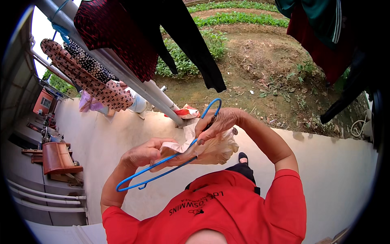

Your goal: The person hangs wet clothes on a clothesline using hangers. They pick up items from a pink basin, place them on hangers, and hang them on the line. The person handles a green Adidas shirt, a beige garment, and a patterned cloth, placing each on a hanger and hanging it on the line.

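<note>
Blue hanger [162, 162], L end well off pole [164, 110], clamped in R fingers [208, 134], w/ cloth [221, 150] gripped in L fingers [153, 151].

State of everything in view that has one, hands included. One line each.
Left hand: closed on cream cloth.
Right hand: closed around blue hanger.
Cream cloth: bunched, creased, off the ground.
Blue hanger: held aslant, partly over the cloth.
Black trousers: hanging, legs down.
Red-and-black patterned garment: hanging.
Pink patterned garment: hanging.
Dark red garment: hanging.

Pale flr [333, 166], brn soil [254, 46], grn plants [239, 18]
</note>
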Action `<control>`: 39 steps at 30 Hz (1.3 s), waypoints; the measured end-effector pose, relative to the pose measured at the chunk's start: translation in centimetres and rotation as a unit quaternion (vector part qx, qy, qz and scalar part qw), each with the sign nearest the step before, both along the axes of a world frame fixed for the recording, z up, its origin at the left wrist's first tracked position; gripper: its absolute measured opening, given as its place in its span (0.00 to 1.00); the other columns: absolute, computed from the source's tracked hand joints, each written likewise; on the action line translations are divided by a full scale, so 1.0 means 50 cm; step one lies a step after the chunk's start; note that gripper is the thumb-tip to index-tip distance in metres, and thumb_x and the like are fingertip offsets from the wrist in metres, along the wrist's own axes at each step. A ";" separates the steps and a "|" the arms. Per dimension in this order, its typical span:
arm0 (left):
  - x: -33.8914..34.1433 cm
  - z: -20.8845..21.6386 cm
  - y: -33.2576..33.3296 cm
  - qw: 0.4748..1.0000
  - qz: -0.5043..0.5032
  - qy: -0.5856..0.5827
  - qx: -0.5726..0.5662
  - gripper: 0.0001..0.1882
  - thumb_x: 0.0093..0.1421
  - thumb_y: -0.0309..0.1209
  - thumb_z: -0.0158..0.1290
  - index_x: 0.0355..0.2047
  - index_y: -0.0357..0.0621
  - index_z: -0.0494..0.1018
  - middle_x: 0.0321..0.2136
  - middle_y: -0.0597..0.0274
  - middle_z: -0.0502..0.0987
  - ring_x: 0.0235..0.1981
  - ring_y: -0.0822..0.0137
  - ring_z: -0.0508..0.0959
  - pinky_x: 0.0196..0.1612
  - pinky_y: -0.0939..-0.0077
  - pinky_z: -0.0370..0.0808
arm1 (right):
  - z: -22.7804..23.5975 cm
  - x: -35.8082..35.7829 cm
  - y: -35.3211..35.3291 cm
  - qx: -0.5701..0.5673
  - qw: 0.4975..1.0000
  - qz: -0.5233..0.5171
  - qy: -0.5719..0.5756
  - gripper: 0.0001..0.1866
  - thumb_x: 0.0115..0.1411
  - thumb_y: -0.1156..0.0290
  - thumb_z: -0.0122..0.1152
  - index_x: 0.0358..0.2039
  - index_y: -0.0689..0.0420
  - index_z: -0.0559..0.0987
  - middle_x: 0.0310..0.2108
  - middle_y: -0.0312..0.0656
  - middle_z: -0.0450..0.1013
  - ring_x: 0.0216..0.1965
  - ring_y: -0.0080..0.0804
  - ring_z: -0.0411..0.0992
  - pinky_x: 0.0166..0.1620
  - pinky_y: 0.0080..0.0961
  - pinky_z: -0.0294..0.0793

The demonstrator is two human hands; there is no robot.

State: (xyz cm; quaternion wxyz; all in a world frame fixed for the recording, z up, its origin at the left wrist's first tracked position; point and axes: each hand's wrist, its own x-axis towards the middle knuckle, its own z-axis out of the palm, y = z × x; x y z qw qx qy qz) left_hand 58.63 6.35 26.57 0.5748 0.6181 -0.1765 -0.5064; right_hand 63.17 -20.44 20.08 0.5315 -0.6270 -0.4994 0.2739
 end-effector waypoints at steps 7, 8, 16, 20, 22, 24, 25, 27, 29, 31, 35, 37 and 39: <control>-0.055 0.017 -0.065 0.966 0.161 -0.140 0.148 0.10 0.52 0.27 0.54 0.35 0.41 0.70 0.25 0.72 0.70 0.25 0.84 0.67 0.28 0.89 0.62 | -0.050 0.043 -0.042 0.097 0.951 -0.237 -0.175 0.29 0.42 0.54 0.68 0.42 0.57 0.72 0.38 0.41 0.66 0.34 0.32 0.68 0.36 0.28 0.70; -0.058 -0.007 -0.050 0.967 0.184 -0.126 0.126 0.09 0.52 0.27 0.53 0.35 0.41 0.70 0.25 0.72 0.70 0.26 0.84 0.67 0.28 0.89 0.62 | -0.068 0.035 -0.054 0.077 0.929 -0.335 -0.140 0.30 0.42 0.54 0.68 0.42 0.57 0.72 0.36 0.40 0.66 0.34 0.31 0.67 0.35 0.27 0.69; -0.091 -0.121 -0.067 0.960 0.261 -0.063 0.074 0.10 0.57 0.26 0.50 0.39 0.41 0.68 0.23 0.72 0.70 0.20 0.84 0.65 0.20 0.89 0.59 | -0.288 -0.048 0.074 0.015 0.778 -0.627 0.043 0.13 0.50 0.71 0.57 0.35 0.61 0.69 0.18 0.41 0.66 0.21 0.27 0.67 0.26 0.25 0.66; -0.104 -0.168 -0.079 0.946 0.294 -0.118 0.071 0.11 0.59 0.28 0.50 0.42 0.40 0.68 0.24 0.73 0.70 0.21 0.85 0.64 0.21 0.89 0.60 | -0.186 -0.111 0.136 0.142 0.786 -0.589 -0.122 0.08 0.48 0.79 0.51 0.32 0.60 0.70 0.21 0.48 0.67 0.24 0.43 0.71 0.27 0.31 0.68; -0.116 -0.151 -0.081 0.945 0.290 -0.134 0.072 0.11 0.59 0.28 0.50 0.42 0.39 0.68 0.25 0.73 0.70 0.22 0.85 0.64 0.23 0.89 0.61 | -0.157 -0.127 0.120 0.145 0.798 -0.568 -0.140 0.09 0.49 0.80 0.50 0.32 0.60 0.70 0.22 0.48 0.68 0.25 0.46 0.71 0.27 0.32 0.68; -0.116 -0.159 -0.061 0.949 0.297 -0.086 0.054 0.13 0.59 0.26 0.50 0.44 0.38 0.67 0.29 0.70 0.72 0.29 0.84 0.68 0.31 0.89 0.66 | -0.153 -0.124 0.110 0.132 0.801 -0.562 -0.161 0.09 0.49 0.80 0.50 0.33 0.60 0.70 0.23 0.48 0.68 0.25 0.47 0.71 0.28 0.33 0.68; -0.114 -0.163 -0.058 0.948 0.308 -0.074 0.035 0.14 0.59 0.26 0.50 0.45 0.37 0.67 0.30 0.70 0.72 0.30 0.83 0.69 0.33 0.88 0.67 | -0.155 -0.113 0.105 0.121 0.794 -0.571 -0.172 0.09 0.49 0.80 0.50 0.33 0.60 0.70 0.23 0.48 0.68 0.25 0.47 0.70 0.28 0.34 0.68; -0.115 -0.173 -0.046 0.949 0.306 -0.069 0.026 0.15 0.58 0.24 0.50 0.46 0.36 0.67 0.33 0.68 0.73 0.33 0.81 0.71 0.37 0.87 0.69 | -0.151 -0.104 0.110 0.102 0.740 -0.643 -0.171 0.10 0.50 0.80 0.51 0.35 0.61 0.69 0.24 0.48 0.68 0.26 0.48 0.70 0.29 0.36 0.69; -0.118 -0.179 -0.032 0.955 0.282 -0.085 0.046 0.17 0.57 0.22 0.50 0.47 0.35 0.67 0.36 0.66 0.73 0.37 0.79 0.72 0.41 0.85 0.70 | -0.153 -0.099 0.133 0.127 0.706 -0.677 -0.161 0.11 0.50 0.80 0.52 0.36 0.61 0.69 0.25 0.49 0.68 0.27 0.49 0.70 0.30 0.37 0.68; -0.112 -0.176 -0.024 0.952 0.299 -0.054 0.035 0.17 0.56 0.21 0.50 0.47 0.35 0.67 0.37 0.65 0.74 0.37 0.77 0.73 0.42 0.83 0.70 | -0.149 -0.095 0.143 0.130 0.698 -0.690 -0.142 0.11 0.49 0.79 0.54 0.36 0.61 0.69 0.28 0.49 0.68 0.31 0.49 0.69 0.33 0.37 0.68; -0.116 -0.164 0.023 0.940 0.338 -0.023 -0.043 0.18 0.53 0.19 0.50 0.46 0.33 0.68 0.38 0.57 0.74 0.39 0.69 0.75 0.43 0.77 0.72 | -0.141 -0.094 0.104 0.144 0.772 -0.571 -0.239 0.15 0.48 0.76 0.59 0.38 0.59 0.71 0.33 0.46 0.66 0.34 0.42 0.67 0.36 0.33 0.67; -0.126 -0.157 0.051 0.927 0.368 -0.037 -0.064 0.20 0.49 0.17 0.51 0.45 0.30 0.68 0.37 0.53 0.74 0.39 0.65 0.76 0.44 0.72 0.73 | -0.148 -0.086 0.053 0.182 0.716 -0.617 -0.270 0.12 0.48 0.73 0.58 0.35 0.58 0.72 0.32 0.43 0.67 0.34 0.38 0.67 0.36 0.33 0.67; -0.128 -0.150 0.072 0.917 0.388 -0.045 -0.077 0.22 0.43 0.19 0.49 0.42 0.28 0.68 0.37 0.50 0.75 0.39 0.61 0.76 0.46 0.67 0.73 | -0.198 -0.067 -0.003 0.125 0.616 -0.771 -0.106 0.12 0.49 0.73 0.58 0.36 0.59 0.71 0.32 0.42 0.67 0.36 0.35 0.67 0.38 0.29 0.68</control>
